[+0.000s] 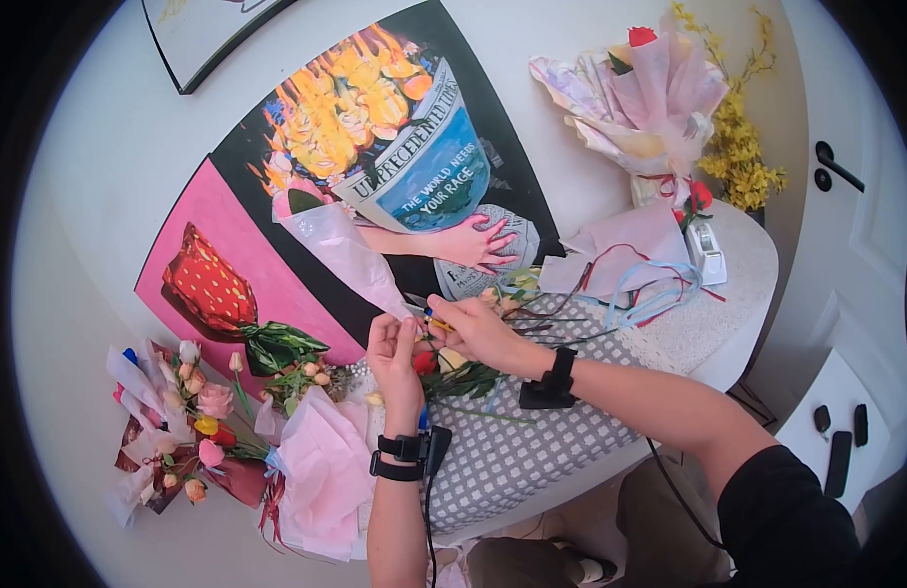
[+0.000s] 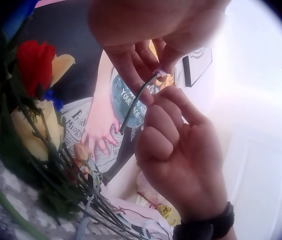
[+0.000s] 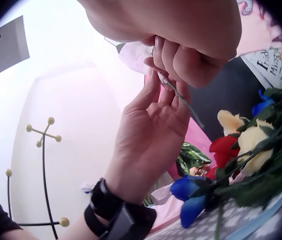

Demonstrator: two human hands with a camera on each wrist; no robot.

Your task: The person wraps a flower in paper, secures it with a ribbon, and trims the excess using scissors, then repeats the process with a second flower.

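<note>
A single wrapped flower in translucent pale pink paper (image 1: 351, 250) points up and left, a dark green leaf (image 1: 302, 201) showing at its wide end. My left hand (image 1: 393, 361) pinches the paper's narrow gathered end between thumb and fingers. At that same end, my right hand (image 1: 485, 338) has its fingers curled in and its fingertips on the gather, overlapping the left fingertips. A thin green stem (image 3: 188, 105) sticks out below the paper. Beneath the hands lie loose flowers: a red rose (image 2: 36, 67), a cream rose (image 2: 38, 130) and a blue flower (image 3: 191, 197).
A grey dotted cloth (image 1: 532, 451) covers part of the table. Wrapped bouquets stand at left (image 1: 213, 402) and back right (image 1: 650, 108). Blue ribbon (image 1: 659, 294) and a white tape dispenser (image 1: 706, 253) lie at right. Painted canvases (image 1: 218, 265) lean on the wall behind.
</note>
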